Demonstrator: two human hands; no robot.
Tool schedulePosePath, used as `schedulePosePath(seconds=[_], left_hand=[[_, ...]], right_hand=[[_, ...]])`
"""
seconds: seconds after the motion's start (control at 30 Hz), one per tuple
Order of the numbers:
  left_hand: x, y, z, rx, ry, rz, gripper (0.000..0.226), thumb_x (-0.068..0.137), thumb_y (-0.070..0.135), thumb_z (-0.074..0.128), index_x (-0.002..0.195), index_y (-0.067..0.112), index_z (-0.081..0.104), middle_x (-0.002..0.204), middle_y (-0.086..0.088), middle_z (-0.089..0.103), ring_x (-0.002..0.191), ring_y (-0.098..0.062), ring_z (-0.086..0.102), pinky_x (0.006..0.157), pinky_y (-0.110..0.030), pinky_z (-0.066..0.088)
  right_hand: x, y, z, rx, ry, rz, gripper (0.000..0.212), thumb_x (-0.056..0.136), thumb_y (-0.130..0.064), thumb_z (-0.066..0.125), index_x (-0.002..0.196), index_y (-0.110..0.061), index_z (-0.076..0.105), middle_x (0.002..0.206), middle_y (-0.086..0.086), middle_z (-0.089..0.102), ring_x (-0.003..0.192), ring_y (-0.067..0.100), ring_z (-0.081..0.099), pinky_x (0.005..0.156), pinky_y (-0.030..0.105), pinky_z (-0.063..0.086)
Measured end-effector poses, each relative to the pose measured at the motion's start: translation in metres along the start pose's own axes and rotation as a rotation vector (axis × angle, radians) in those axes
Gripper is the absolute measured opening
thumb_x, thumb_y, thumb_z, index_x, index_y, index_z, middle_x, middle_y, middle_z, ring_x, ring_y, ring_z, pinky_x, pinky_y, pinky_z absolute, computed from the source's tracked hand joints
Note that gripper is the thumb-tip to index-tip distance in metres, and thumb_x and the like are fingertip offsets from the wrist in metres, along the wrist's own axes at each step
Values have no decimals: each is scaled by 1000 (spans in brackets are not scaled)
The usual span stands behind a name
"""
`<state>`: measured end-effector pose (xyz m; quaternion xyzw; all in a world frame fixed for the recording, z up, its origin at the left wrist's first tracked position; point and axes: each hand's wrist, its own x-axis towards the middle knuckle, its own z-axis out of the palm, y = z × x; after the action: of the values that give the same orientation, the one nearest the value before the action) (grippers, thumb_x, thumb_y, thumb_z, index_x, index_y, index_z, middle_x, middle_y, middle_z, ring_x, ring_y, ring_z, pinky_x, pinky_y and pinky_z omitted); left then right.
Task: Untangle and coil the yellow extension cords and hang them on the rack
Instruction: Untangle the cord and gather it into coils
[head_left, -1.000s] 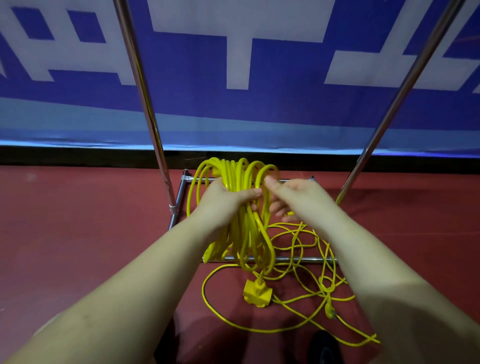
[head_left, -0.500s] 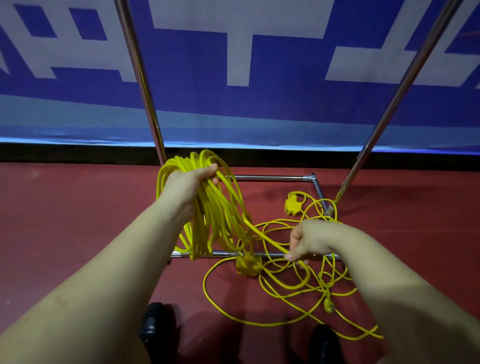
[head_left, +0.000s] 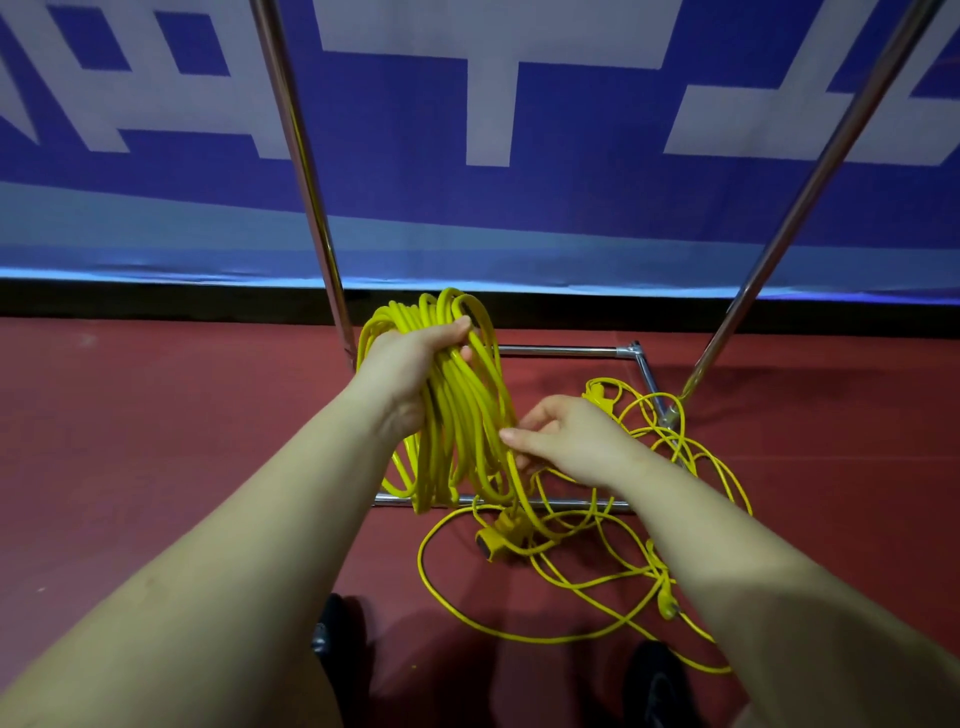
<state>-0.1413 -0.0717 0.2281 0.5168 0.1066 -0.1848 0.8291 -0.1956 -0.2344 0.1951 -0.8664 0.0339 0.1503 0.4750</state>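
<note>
A dark red floor (head_left: 156, 441) fills the lower half. At 12 o'clock hangs a blue banner (head_left: 571, 130) (big white shapes), above a black baseboard (head_left: 156, 299).

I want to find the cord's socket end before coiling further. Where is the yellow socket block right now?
In the head view the yellow socket block lies on the red floor, low and centre, just in front of the rack's near base bar, below the right hand.

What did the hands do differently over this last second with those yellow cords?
The right hand dropped from the coil to the loose cord on the floor, then came back up to the hanging loops, fingers touching a strand. The left hand kept gripping the coil's top. The rack stayed put.
</note>
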Motion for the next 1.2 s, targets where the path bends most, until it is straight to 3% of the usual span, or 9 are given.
schedulePosePath(seconds=[0.07, 0.27, 0.53, 0.67, 0.83, 0.97, 1.03, 1.1, 1.2], left_hand=[[1, 2, -2, -20, 5, 6, 18, 88, 11, 62, 71, 4, 64, 49, -4, 56, 44, -14, 55, 55, -26, 53], [1, 4, -8, -35, 1, 6, 18, 89, 11, 60, 73, 4, 62, 49, -3, 56, 42, -13, 56, 49, -24, 52], [1, 6, -8, -51, 1, 8, 18, 89, 13, 61, 73, 5, 63, 50, -3, 55, 43, -13, 55, 53, -25, 54], [3, 10, -17, -68, 35, 6, 16, 88, 13, 62, 74, 6, 62, 52, -3, 56, 42, -12, 56, 52, -26, 54], [3, 16, -23, -66, 108, 34, 17, 89, 13, 61, 73, 8, 61, 49, -2, 56, 41, -11, 56, 48, -25, 53], [0, 26, -28, -157, 67, 28, 15, 91, 14, 57, 77, 9, 60, 51, 1, 56, 43, -8, 55, 52, -24, 53], [-3, 30, -28, -185, 42, 33, 18, 93, 15, 54, 77, 9, 59, 51, 2, 54, 42, -8, 54, 51, -23, 53], [-6, 31, -24, -181, 22, 42, 23, 94, 15, 53, 74, 8, 60, 53, 1, 53, 41, -8, 54, 47, -21, 50], [-10, 27, -15, -102, -18, 26, 23, 94, 16, 53, 74, 8, 60, 49, 1, 54, 41, -7, 54, 47, -19, 51]], right_hand=[[-1, 1, 0, 116, -75, 53, 8, 90, -14, 59, 90, -7, 56, 66, 2, 61, 45, 3, 59, 52, 17, 47], [1, 3, 9, 112, -94, 167, 25, 92, -39, 54, 88, -14, 55, 76, -2, 59, 58, 8, 57, 59, 21, 45], [0, 0, 14, 318, -98, 177, 17, 95, -18, 51, 79, -14, 52, 71, 3, 58, 56, 8, 56, 49, 15, 47], [1, 16, -1, 35, -105, 205, 19, 95, -14, 51, 76, -13, 49, 66, 4, 57, 46, 9, 54, 38, 17, 42], [6, 53, -21, -319, -86, 416, 31, 97, -17, 46, 67, -9, 48, 58, 4, 55, 46, 15, 52, 44, 25, 44], [10, 82, -34, -624, -46, 614, 39, 94, -26, 51, 58, -11, 57, 40, -3, 60, 29, 10, 50, 50, 22, 46], [4, 80, -38, -699, -46, 651, 27, 92, -21, 55, 69, -8, 62, 78, 1, 74, 49, 13, 61, 54, 20, 48], [-1, 74, -37, -639, 0, 607, 18, 93, -13, 51, 100, 0, 63, 115, 9, 63, 95, 25, 63, 53, 15, 41], [-1, 58, -25, -569, 32, 467, 37, 93, -12, 48, 129, -1, 50, 132, 13, 54, 122, 28, 50, 73, 19, 43]])
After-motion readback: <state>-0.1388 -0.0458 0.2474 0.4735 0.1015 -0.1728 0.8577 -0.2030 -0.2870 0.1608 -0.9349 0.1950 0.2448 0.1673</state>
